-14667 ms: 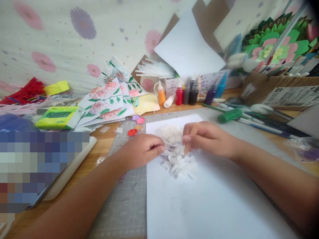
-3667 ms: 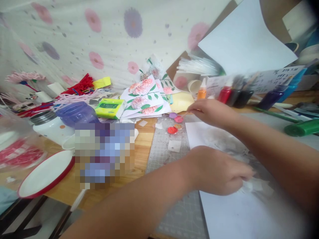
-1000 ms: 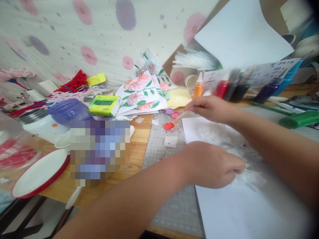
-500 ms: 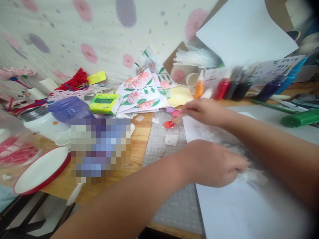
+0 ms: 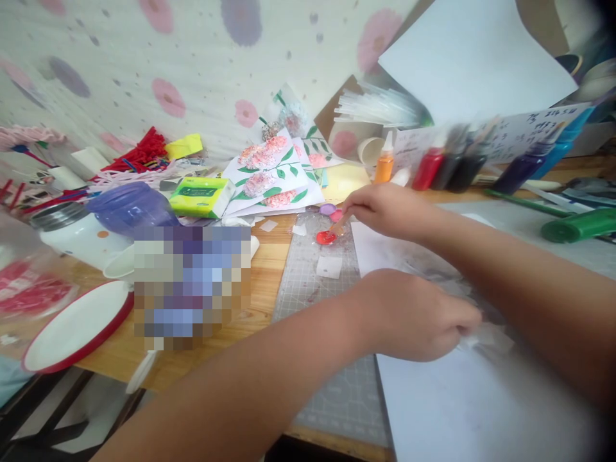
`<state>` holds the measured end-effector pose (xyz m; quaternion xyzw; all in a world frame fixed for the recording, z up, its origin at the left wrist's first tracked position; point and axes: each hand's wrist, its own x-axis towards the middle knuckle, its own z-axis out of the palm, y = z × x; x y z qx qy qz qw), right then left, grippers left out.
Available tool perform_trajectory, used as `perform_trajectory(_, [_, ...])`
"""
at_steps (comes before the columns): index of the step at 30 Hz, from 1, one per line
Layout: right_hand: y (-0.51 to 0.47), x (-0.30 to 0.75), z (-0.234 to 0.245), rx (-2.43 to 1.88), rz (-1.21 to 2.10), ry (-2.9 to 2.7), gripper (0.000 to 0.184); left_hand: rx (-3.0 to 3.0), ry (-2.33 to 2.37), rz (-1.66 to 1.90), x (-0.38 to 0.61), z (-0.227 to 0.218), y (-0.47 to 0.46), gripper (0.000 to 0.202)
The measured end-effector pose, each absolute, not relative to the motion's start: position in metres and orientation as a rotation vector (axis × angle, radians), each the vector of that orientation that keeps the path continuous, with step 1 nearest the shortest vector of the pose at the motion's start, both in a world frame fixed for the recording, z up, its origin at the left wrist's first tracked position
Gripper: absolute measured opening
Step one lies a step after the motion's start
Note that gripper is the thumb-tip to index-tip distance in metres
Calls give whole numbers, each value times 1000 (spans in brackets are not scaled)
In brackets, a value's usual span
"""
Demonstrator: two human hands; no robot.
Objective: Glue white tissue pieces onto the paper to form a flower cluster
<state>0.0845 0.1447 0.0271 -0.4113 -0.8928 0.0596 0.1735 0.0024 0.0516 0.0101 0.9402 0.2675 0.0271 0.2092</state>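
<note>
My right hand [image 5: 385, 208] is closed around what looks like a short tan stick [image 5: 340, 226]. The stick's lower end is at a small round of red paint [image 5: 326, 238]. Beside that lie a pink round, partly covered by the hand, and a purple round [image 5: 328, 209]. My left hand [image 5: 418, 314] is closed with its fingertips pinched, down among thin white paper pieces [image 5: 493, 339] on a white sheet [image 5: 433, 404]. Whatever is between those fingertips is hidden. One white square [image 5: 329, 267] lies flat on the grey cutting mat [image 5: 344, 391].
Several paint bottles, including an orange one [image 5: 384, 165], stand at the back right. A green bottle [image 5: 577, 226] lies on its side. Flower pictures [image 5: 269, 173], a green tissue pack [image 5: 201, 196], a purple jar [image 5: 132, 208] and a red-rimmed dish [image 5: 79, 327] are on the left.
My right hand has shifted slightly up and left by the red paint, the stick now more upright. My left hand stays pinched at the paper pieces. The view has moved slightly.
</note>
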Motion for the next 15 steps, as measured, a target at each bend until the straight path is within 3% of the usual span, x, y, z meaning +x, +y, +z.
perform_trajectory(15, [142, 77, 23, -1342, 536, -2361, 23, 2583, 714, 98, 2, 8, 54, 22])
